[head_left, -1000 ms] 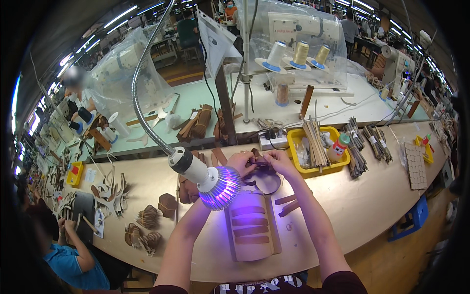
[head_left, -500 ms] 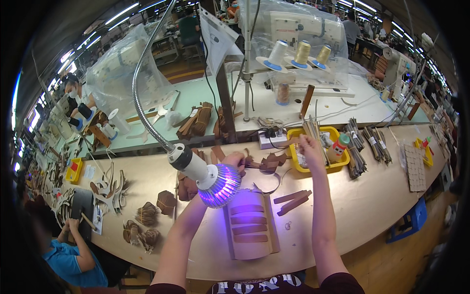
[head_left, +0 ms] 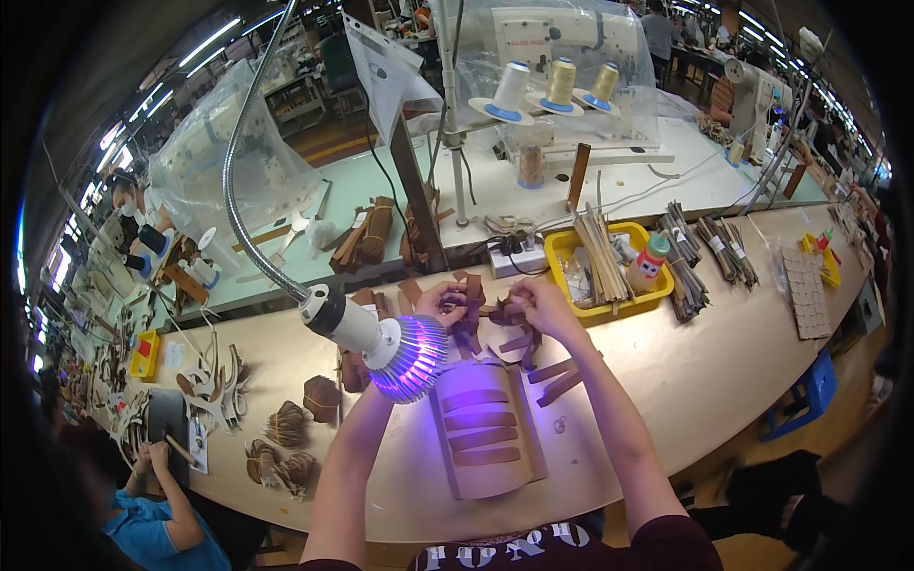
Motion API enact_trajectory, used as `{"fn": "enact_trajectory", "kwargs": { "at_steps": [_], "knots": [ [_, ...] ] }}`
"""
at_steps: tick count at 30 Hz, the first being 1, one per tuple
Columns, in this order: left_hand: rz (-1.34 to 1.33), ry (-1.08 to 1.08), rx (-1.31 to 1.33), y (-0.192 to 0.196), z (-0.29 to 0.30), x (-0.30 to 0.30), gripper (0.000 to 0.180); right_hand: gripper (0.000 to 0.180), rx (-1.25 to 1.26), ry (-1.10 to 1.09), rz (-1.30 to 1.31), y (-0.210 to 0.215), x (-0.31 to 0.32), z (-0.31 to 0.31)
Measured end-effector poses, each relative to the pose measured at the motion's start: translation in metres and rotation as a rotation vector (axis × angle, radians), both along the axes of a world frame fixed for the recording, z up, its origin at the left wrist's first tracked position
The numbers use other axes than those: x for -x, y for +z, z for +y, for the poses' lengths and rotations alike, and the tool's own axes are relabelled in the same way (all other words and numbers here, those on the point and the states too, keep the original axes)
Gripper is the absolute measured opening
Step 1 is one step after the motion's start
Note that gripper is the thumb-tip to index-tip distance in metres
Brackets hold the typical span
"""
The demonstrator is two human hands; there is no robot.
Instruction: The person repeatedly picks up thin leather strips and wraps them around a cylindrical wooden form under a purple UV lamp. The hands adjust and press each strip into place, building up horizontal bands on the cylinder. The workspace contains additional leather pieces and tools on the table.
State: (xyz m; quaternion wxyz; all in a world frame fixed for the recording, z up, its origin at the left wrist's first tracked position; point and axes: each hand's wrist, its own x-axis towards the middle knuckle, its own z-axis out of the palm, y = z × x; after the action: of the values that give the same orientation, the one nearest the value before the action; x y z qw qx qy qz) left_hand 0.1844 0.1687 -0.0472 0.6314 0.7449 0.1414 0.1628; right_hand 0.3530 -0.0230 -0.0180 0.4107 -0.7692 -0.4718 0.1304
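Both my hands are at a loose pile of brown leather strips beyond the lamp. My left hand (head_left: pixel 444 304) is closed on some of the leather strips (head_left: pixel 472 297), which stand up beside its fingers. A little to the right, my right hand (head_left: pixel 543 306) pinches the curled end of other leather strips (head_left: pixel 514 335). Nearer to me lies a curved tan board (head_left: pixel 481 483) with several leather strips (head_left: pixel 484 439) laid across it in rows. A lamp (head_left: pixel 407 357) on a bendable metal neck casts purple light over the board and hides part of the table.
Right of my right hand stands a yellow basket (head_left: pixel 624 306) holding sticks and a glue bottle (head_left: pixel 649 259). Bundled strips (head_left: pixel 321 398) lie to the left. A power strip (head_left: pixel 517 257) sits behind. At lower left a co-worker in a blue shirt (head_left: pixel 157 533) works at the table.
My right hand has come left from the yellow basket to the leather strips. Strips now rise beside my left hand. The whole view has shifted slightly.
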Motion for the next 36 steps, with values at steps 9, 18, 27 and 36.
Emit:
{"fn": "enact_trajectory", "kwargs": {
  "at_steps": [9, 18, 27, 36],
  "knots": [
    [0.093, 0.024, -0.259, 0.01, -0.007, 0.009, 0.031, 0.034, 0.161, -0.163, -0.078, 0.026, 0.004, -0.023],
    [0.128, -0.012, -0.328, 0.055, -0.049, 0.006, 0.031, 0.037, 0.498, -0.062, -0.167, 0.009, 0.039, -0.065],
    [-0.006, -0.104, -0.462, 0.094, -0.082, 0.004, 0.041, 0.014, -0.242, 0.353, 0.693, 0.041, 0.029, -0.047],
    [0.145, -0.052, -0.378, 0.088, -0.068, 0.025, 0.03, 0.012, -0.763, 0.361, 1.262, 0.042, 0.005, -0.059]
  ]
}}
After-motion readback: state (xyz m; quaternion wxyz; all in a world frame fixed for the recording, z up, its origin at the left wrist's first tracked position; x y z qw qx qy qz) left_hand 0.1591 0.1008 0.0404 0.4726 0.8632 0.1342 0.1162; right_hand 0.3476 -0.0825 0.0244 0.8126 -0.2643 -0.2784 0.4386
